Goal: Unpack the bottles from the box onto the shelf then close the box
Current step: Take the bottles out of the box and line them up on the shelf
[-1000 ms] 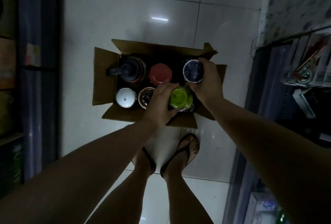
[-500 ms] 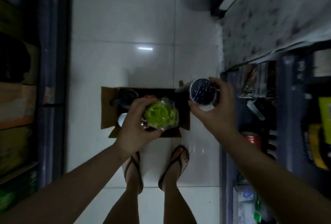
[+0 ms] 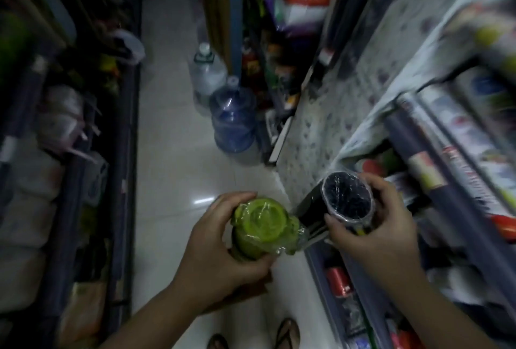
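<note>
Where the view is nearest, two sandalled feet (image 3: 252, 336) stand on the pale tiled floor (image 3: 173, 153), and both forearms reach up from the bottom edge. The left hand (image 3: 215, 253) has its grip curled round the green-lidded bottle (image 3: 262, 226), which is wrapped in clear plastic and held upright over the aisle; a brown edge of cardboard shows just under that hand, too little to tell more. Just beside it, the right hand (image 3: 374, 226) holds the dark bottle (image 3: 343, 200), fingers wrapped round its plastic-wrapped top; this bottle leans with its top toward the camera, close to the shelf (image 3: 418, 189) on the right. The two bottles nearly touch. Below the right hand, the lower shelf level carries red cans (image 3: 339, 281). Farther along the aisle a blue water jug (image 3: 233, 119) stands on the floor, with a clear water jug (image 3: 208, 75) just behind it. Shelves of blurred goods line both sides, too dim to name.
</note>
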